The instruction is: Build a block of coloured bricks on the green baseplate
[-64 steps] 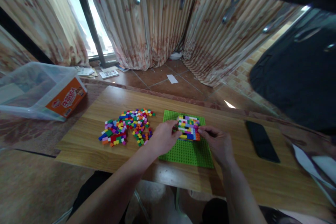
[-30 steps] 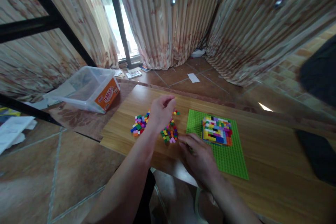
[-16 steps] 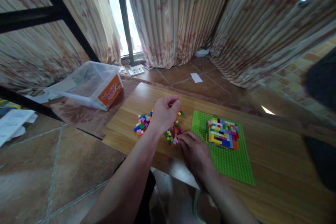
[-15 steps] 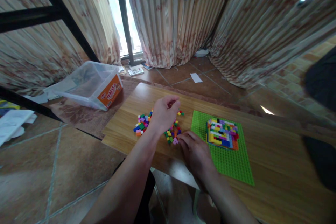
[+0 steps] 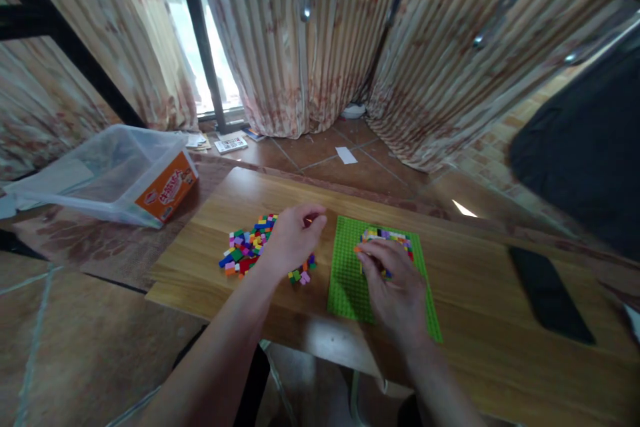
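A green studded baseplate (image 5: 347, 273) lies on the wooden table (image 5: 480, 320). On it stands a multicoloured block of small bricks (image 5: 387, 237), mostly hidden by my right hand (image 5: 395, 287). That hand rests on the block with its fingers pinched on a small orange brick (image 5: 358, 249) at the block's left edge. My left hand (image 5: 293, 240) hovers over the right part of a pile of loose coloured bricks (image 5: 245, 252), fingers curled, with something small and red at the fingertips.
A clear plastic tub (image 5: 110, 173) with an orange label sits on the floor mat to the left. A black phone (image 5: 550, 293) lies on the table at the right. Striped curtains (image 5: 325, 47) hang behind. A dark shape (image 5: 585, 147) fills the right side.
My right hand has gone from the edge of the loose pile to the brick block on the baseplate. My left hand has stayed over the pile. The camera has swung to the right.
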Tool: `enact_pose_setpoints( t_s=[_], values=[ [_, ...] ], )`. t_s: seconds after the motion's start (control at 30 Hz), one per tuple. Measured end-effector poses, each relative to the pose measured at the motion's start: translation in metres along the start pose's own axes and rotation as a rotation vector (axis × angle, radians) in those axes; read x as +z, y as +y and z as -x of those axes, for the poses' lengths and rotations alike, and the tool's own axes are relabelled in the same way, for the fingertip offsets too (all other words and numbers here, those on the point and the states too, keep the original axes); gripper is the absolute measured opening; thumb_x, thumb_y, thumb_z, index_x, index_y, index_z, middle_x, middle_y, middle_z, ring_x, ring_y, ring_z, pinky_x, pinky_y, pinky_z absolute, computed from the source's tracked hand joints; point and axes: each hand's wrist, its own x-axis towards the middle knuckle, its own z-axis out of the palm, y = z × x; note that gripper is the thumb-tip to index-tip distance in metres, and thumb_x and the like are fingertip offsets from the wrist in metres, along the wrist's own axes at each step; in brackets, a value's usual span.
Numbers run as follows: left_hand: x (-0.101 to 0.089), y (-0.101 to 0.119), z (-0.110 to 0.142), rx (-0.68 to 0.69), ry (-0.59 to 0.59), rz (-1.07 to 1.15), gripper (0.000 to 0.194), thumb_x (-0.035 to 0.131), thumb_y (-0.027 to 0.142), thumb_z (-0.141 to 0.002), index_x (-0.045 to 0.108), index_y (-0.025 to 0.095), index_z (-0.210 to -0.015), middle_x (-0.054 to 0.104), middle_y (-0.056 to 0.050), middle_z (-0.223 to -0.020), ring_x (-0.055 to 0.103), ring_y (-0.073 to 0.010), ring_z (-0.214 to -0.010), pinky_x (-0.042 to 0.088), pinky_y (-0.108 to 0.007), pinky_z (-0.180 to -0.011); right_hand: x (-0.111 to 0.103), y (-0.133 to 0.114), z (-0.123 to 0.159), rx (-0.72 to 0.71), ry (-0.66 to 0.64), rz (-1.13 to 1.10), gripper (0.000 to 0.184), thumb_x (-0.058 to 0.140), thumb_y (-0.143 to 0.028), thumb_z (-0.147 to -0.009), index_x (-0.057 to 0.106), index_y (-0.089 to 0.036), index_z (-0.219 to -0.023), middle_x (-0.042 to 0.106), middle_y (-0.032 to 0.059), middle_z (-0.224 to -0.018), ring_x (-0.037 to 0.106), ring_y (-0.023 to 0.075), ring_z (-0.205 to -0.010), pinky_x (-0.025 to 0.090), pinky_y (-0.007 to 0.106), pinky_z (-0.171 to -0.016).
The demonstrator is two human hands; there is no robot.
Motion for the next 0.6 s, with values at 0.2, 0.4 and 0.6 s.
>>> enact_pose_setpoints(
  t_s=[0.2,0.4,0.6],
  values=[
    [0.013,0.007,0.004,0.077,-0.120,-0.065,0.019,0.052,0.015,-0.085,0.071,0.016,-0.083,0.069,-0.001,-0.071,0.061,-0.0128,-0.066,0.045,-0.022,-0.061,-0.042,0.043,-0.009,0.190,0.132,0.181,0.016,0.061,-0.033,-0.089,0.073,-0.022,-0.090,0.067,0.0053,-0.096,0.064,0.0171,-0.081,0.053,0.032,-0.071],
    [0.020,0.009,0.005,0.083,-0.184,-0.093,0.022,0.049,0.015,-0.086,0.068,0.015,-0.077,0.064,-0.001,-0.068,0.058,-0.0124,-0.064,0.041,-0.022,-0.059,-0.058,0.067,0.000,0.228,0.034,0.198,0.021,0.062,-0.039,-0.087,0.075,-0.023,-0.088,0.067,0.0055,-0.098,0.064,0.0191,-0.086,0.053,0.035,-0.073],
    [0.024,0.012,0.005,0.068,-0.188,-0.084,0.020,0.050,0.017,-0.086,0.068,0.015,-0.079,0.065,-0.001,-0.070,0.058,-0.0130,-0.067,0.042,-0.022,-0.061,-0.055,0.070,0.005,0.179,-0.033,0.273,0.021,0.062,-0.038,-0.087,0.076,-0.023,-0.085,0.067,0.0067,-0.099,0.063,0.0218,-0.094,0.051,0.038,-0.081]
  ],
)
